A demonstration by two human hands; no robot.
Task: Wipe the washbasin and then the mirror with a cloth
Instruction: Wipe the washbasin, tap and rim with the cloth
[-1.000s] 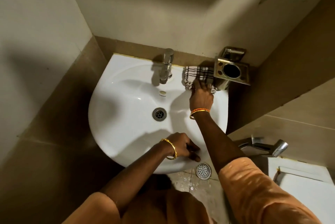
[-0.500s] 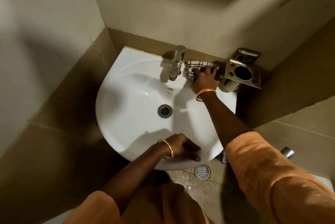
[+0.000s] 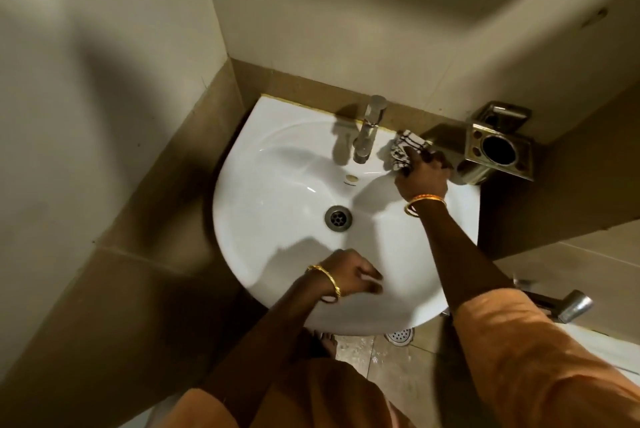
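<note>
A white washbasin (image 3: 277,185) is fixed in a tiled corner, with a steel tap (image 3: 369,129) at its back rim and a drain (image 3: 338,218) in the bowl. My right hand (image 3: 422,176) grips a bunched white cloth with dark checks (image 3: 405,150) and presses it on the back right rim, just right of the tap. My left hand (image 3: 349,277) rests on the front rim with fingers curled loosely, holding nothing. No mirror is in view.
A metal wall holder with a round cup hole (image 3: 497,147) hangs right of the cloth, close to my right hand. A hand-spray nozzle (image 3: 571,304) sticks out at the lower right. A floor drain (image 3: 400,335) lies below the basin. Walls close in left and back.
My right hand has gathered the cloth from spread flat into a bunch and pushed it back toward the tap. The left hand has stayed on the front rim. The view has tilted.
</note>
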